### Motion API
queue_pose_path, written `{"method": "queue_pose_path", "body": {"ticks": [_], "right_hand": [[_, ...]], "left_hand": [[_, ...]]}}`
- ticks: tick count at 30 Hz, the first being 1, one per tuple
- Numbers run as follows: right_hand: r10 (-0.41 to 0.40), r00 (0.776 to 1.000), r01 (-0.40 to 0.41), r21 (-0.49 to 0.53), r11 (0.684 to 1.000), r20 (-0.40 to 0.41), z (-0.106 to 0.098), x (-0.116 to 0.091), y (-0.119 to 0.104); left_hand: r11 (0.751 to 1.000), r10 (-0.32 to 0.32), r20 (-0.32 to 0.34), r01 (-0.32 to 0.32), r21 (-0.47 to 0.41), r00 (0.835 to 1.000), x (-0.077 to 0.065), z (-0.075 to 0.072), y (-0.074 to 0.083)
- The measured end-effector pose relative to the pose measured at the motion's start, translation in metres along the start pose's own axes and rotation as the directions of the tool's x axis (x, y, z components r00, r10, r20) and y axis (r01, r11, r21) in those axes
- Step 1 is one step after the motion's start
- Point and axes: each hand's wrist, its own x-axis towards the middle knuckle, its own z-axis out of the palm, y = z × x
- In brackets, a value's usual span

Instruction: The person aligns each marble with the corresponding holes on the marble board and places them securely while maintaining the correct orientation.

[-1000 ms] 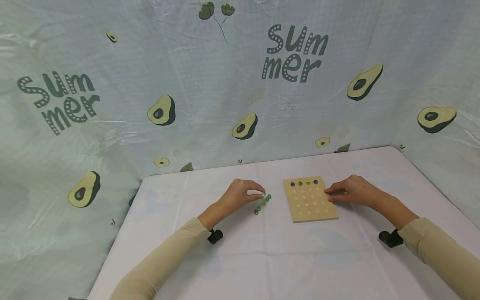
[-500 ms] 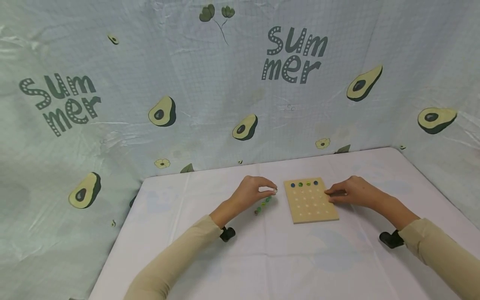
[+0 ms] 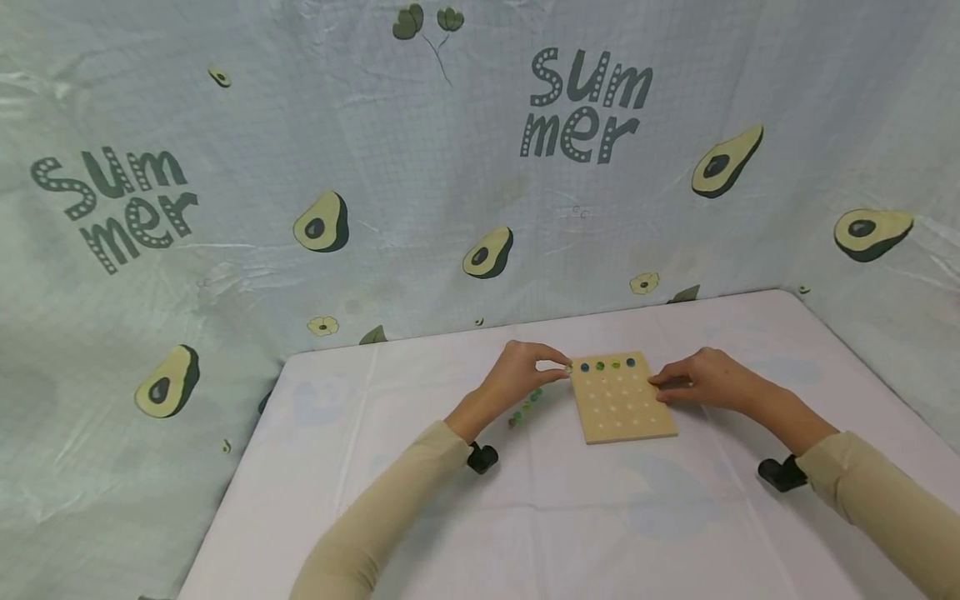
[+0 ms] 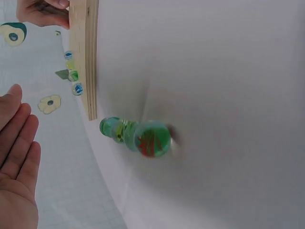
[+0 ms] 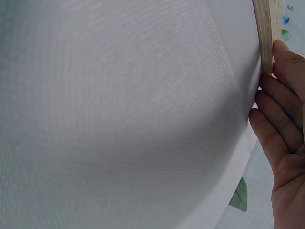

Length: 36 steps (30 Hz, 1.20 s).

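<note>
A square wooden board (image 3: 618,421) with rows of small hollows lies on the table. Blue, green and yellow glass marbles (image 3: 600,366) fill part of its far row. My left hand (image 3: 513,375) pinches a pale, clear marble (image 3: 570,368) between thumb and forefinger at the board's far left corner. In the left wrist view the fingertips on that marble are out of frame. My right hand (image 3: 705,381) holds the board's right edge, with the thumb on top and the fingers against the side, as the right wrist view shows (image 5: 286,95).
Left of the board several loose marbles (image 3: 527,407) lie in a slanting line, green, yellow and reddish; one green-and-red marble (image 4: 153,139) looms large in the left wrist view. Behind the pale table (image 3: 600,533) hangs a curtain (image 3: 412,167) printed with avocados.
My left hand has carried the clear marble from the loose line rightwards and away from me, to the board's far left corner. The right hand and the board have stayed put.
</note>
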Motion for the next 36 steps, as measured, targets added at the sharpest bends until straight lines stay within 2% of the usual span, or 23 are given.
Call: {"method": "queue_pose_path", "body": {"ticks": [5, 11, 14, 18, 22, 28, 33, 36], "right_hand": [[-0.01, 1.0, 0.01, -0.009, 1.0, -0.004, 0.003, 0.001, 0.002], [-0.01, 1.0, 0.01, -0.004, 1.0, 0.0, 0.004, 0.002, 0.002], [-0.006, 1.0, 0.006, -0.006, 1.0, 0.002, 0.004, 0.002, 0.002], [0.001, 1.0, -0.001, -0.009, 1.0, 0.005, 0.002, 0.002, 0.001], [-0.002, 1.0, 0.002, -0.007, 1.0, 0.003, 0.001, 0.002, 0.002], [-0.002, 1.0, 0.002, -0.002, 1.0, 0.001, 0.0, 0.002, 0.001], [0.013, 1.0, -0.013, -0.008, 1.0, 0.003, 0.0, 0.001, 0.001], [0.023, 1.0, -0.023, -0.01, 1.0, -0.001, 0.001, 0.0, 0.002]], "left_hand": [[0.997, -0.069, 0.037, 0.07, -0.041, 0.997, 0.008, 0.009, -0.005], [0.99, -0.069, 0.026, 0.072, -0.118, 0.997, 0.019, 0.014, -0.008], [0.987, -0.09, 0.023, 0.093, -0.128, 0.996, 0.023, 0.015, -0.011], [0.98, -0.144, 0.067, 0.152, -0.128, 0.987, 0.027, 0.017, -0.014], [0.968, -0.167, 0.1, 0.182, -0.171, 0.981, 0.028, 0.022, -0.015], [0.946, -0.208, 0.051, 0.214, -0.242, 0.977, 0.027, 0.028, -0.012], [0.946, -0.256, -0.002, 0.25, -0.208, 0.967, 0.027, 0.03, -0.008], [0.943, -0.286, -0.012, 0.279, -0.183, 0.958, 0.028, 0.032, -0.005]]}}
